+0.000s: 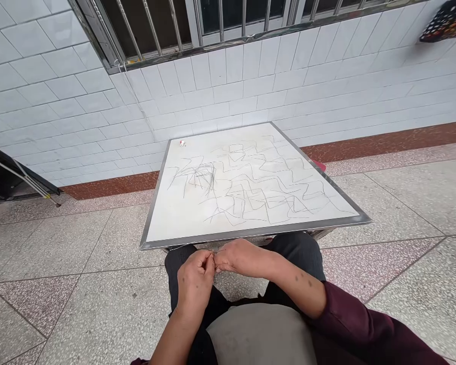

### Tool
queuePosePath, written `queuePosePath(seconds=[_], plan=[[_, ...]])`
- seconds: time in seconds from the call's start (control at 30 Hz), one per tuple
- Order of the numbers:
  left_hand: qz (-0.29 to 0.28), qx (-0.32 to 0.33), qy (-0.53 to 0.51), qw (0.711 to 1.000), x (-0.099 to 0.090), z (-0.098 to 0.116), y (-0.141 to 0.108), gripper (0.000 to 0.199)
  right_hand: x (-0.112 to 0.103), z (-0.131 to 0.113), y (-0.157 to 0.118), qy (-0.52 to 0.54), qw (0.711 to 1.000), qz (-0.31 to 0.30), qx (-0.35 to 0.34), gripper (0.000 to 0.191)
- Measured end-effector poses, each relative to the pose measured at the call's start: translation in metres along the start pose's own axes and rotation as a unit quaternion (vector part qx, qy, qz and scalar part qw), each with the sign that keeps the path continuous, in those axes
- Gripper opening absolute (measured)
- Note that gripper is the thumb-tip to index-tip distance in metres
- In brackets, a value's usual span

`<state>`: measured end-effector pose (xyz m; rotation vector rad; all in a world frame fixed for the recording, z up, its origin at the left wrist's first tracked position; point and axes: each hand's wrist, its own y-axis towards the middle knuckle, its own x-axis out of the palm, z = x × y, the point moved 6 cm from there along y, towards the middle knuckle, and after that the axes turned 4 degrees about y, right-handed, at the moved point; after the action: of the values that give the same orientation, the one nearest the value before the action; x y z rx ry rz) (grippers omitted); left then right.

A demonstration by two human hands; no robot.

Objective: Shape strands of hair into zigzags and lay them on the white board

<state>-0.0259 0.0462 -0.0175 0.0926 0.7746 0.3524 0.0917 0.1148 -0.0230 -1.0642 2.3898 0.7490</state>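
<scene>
Head view, the only one: the person is sitting at a white surface (167, 223) with a grey rim, legs spreading beneath its near edge. The left hand (194, 280) and right hand (241, 257) are meeting above the lap, just short of that edge.

Fingers: left thumb and forefinger are pressing tip to tip; right fingers are curling in against them, tips partly hidden. Whatever they are pinching is too fine to identify; a strand would be a fair guess.

Dark strands (251, 205) are lying across the surface in wavy rows, with a denser tangle (202, 175) sitting left of them. A small white-and-red object (182, 144) is resting near the far left corner.

Technique, as judged: such fine work is probably favouring light fingertip pressure, steady wrists and small movements. Sleeves and forearms should be staying off the strands, since a brush could be disturbing the rows.
</scene>
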Motion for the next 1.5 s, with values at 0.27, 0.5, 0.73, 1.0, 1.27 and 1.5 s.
queuePosePath(seconds=[0.27, 0.5, 0.73, 1.0, 1.27, 1.5], plan=[[-0.008, -0.126, -0.162, 0.979, 0.001, -0.026, 0.004, 0.027, -0.005, -0.007, -0.003, -0.039, 0.995, -0.088, -0.037, 0.016], [-0.045, -0.16, -0.23, 0.959, 0.004, -0.021, 0.003, 0.034, -0.012, -0.006, -0.003, -0.03, 0.997, -0.062, -0.027, 0.014], [-0.059, -0.107, -0.196, 0.973, 0.009, -0.023, -0.001, 0.029, -0.007, -0.003, -0.002, -0.052, 0.994, -0.083, -0.043, 0.015], [-0.069, -0.103, -0.182, 0.975, 0.018, -0.023, -0.003, 0.025, -0.007, 0.0, 0.0, -0.11, 0.987, -0.113, -0.037, 0.015], [-0.067, -0.143, -0.291, 0.944, 0.016, -0.021, 0.001, 0.033, -0.019, 0.013, 0.0, 0.019, 0.998, -0.034, 0.055, 0.009], [-0.029, -0.16, -0.334, 0.928, 0.01, -0.022, -0.001, 0.038, -0.021, 0.036, -0.009, 0.369, 0.916, 0.082, 0.135, 0.023]])
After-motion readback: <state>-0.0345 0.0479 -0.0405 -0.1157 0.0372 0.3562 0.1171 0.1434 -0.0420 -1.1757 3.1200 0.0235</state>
